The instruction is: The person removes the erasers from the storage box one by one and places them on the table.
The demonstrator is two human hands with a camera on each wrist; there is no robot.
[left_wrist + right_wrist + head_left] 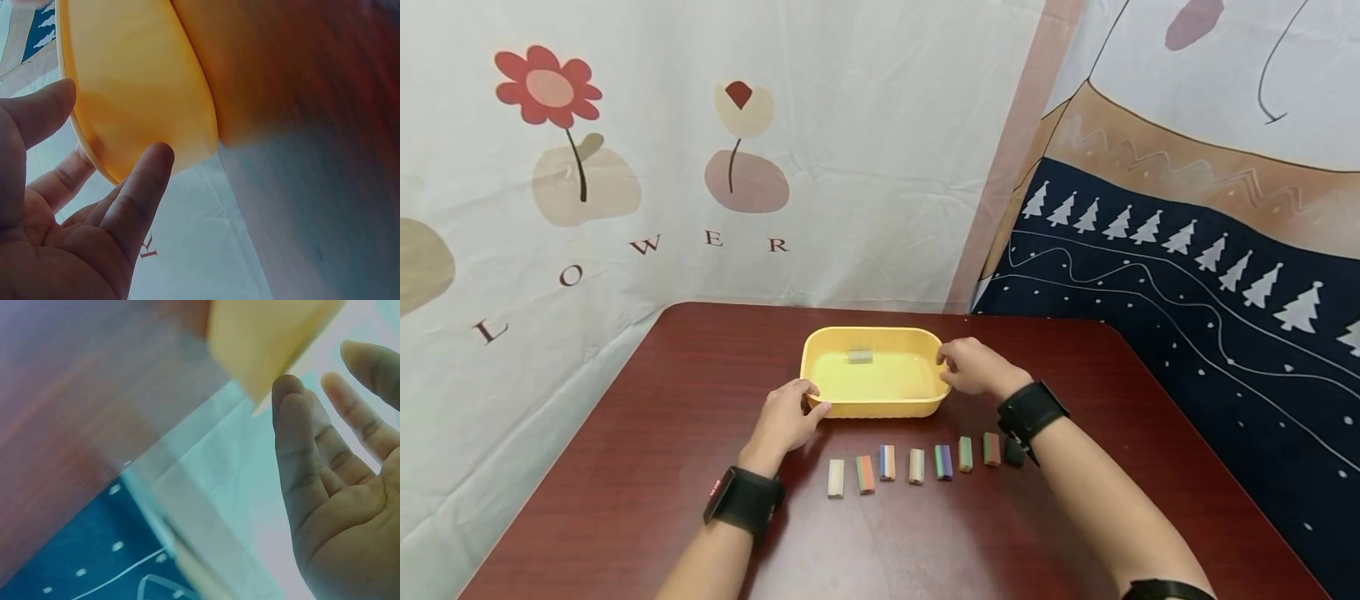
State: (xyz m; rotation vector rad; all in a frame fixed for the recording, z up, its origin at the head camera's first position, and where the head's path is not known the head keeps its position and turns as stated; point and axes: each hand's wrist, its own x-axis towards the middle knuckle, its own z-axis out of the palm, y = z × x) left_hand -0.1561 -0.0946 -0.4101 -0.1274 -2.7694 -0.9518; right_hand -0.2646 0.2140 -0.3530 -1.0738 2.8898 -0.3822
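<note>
A yellow plastic basin [871,409] stands on the table, with one pale small block [861,357] inside against its far wall. My left hand [786,417] is at the basin's near left corner. In the left wrist view, its thumb meets the rim and another finger [140,194] stretches along the outside wall. At the basin's right end is my right hand [977,367], its fingertips by the rim. The right wrist view shows the fingers [294,437] fairly straight beside the basin wall [262,344]; whether they touch it I cannot tell.
Several small two-toned blocks, among them a white one [836,479], an orange-and-green one [865,474] and a purple-and-green one [943,462], lie in a row nearer me on the dark red table [730,350]. A dark block [1013,452] sits partly behind my right wristband. Printed cloth [865,167] hangs behind.
</note>
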